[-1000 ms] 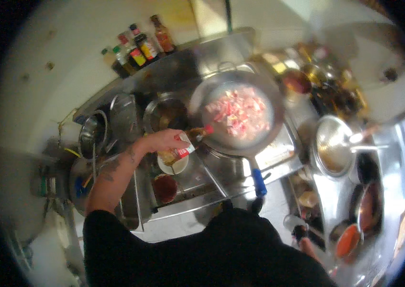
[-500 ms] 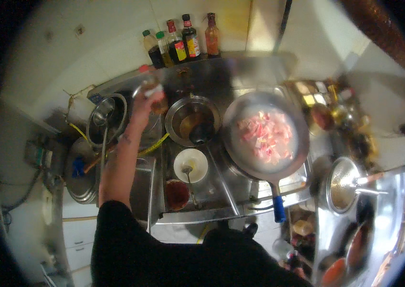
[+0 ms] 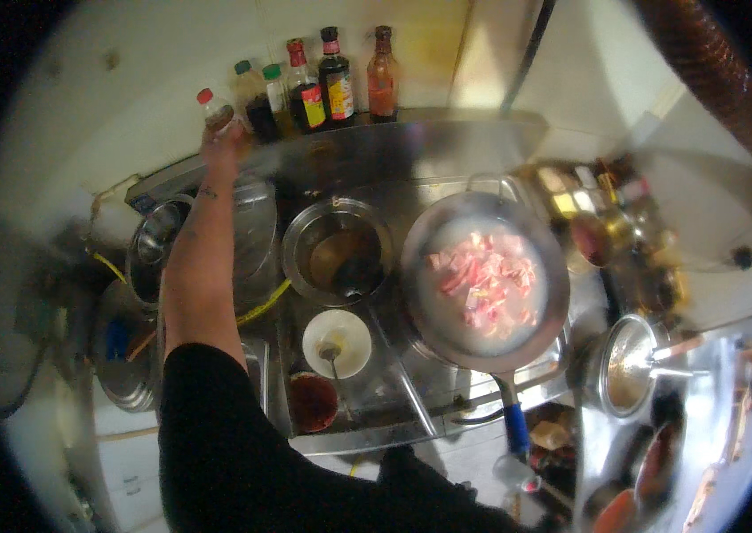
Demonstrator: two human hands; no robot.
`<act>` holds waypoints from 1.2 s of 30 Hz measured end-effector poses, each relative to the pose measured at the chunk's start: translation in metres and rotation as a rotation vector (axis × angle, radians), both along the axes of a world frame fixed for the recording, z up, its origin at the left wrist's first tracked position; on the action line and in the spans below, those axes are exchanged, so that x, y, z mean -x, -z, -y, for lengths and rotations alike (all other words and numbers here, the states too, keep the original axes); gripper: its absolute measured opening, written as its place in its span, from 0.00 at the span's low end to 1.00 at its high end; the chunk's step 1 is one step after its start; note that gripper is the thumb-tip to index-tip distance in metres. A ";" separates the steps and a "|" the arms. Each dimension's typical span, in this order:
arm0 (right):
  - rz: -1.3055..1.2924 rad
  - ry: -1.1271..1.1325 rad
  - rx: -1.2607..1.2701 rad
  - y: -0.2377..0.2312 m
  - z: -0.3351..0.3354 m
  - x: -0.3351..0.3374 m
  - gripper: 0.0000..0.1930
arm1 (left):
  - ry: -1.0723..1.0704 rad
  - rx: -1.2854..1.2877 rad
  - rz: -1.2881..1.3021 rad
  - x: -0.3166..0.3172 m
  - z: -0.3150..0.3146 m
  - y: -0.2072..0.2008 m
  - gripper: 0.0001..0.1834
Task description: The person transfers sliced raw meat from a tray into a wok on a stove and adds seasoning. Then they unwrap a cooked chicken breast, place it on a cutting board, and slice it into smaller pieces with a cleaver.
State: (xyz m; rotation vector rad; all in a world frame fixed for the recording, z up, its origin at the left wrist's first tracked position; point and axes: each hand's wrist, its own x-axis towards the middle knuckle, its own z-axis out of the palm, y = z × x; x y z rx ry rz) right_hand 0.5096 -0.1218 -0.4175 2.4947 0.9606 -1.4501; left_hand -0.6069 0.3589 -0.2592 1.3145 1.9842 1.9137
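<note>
Steel stove, big wok of pinkish meat, me on the far end of the feed

Left arm stretches toward five sauce bottles by the wall; my left hand is wrapped round a red-capped bottle just left of them. Can't tell my right hand's grip.

Left arm outstretched (fingers curled)

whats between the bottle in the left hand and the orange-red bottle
In the head view, four condiment bottles stand between the held red-capped bottle and the orange-red bottle, including a green-capped bottle.
</note>
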 end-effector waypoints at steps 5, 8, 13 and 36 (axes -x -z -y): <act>0.050 -0.047 0.040 -0.016 0.026 -0.009 0.08 | -0.382 0.546 -1.601 0.060 -0.033 0.030 0.17; 0.080 -0.140 0.052 -0.034 0.059 -0.021 0.08 | -0.373 0.629 -1.258 0.066 -0.032 0.057 0.22; 0.219 -0.826 0.041 -0.053 0.093 -0.036 0.07 | -0.401 0.671 -1.416 0.027 -0.007 0.050 0.35; -0.465 -1.341 -0.484 0.093 -0.039 0.007 0.15 | -0.027 0.208 0.740 -0.490 0.687 -0.089 0.22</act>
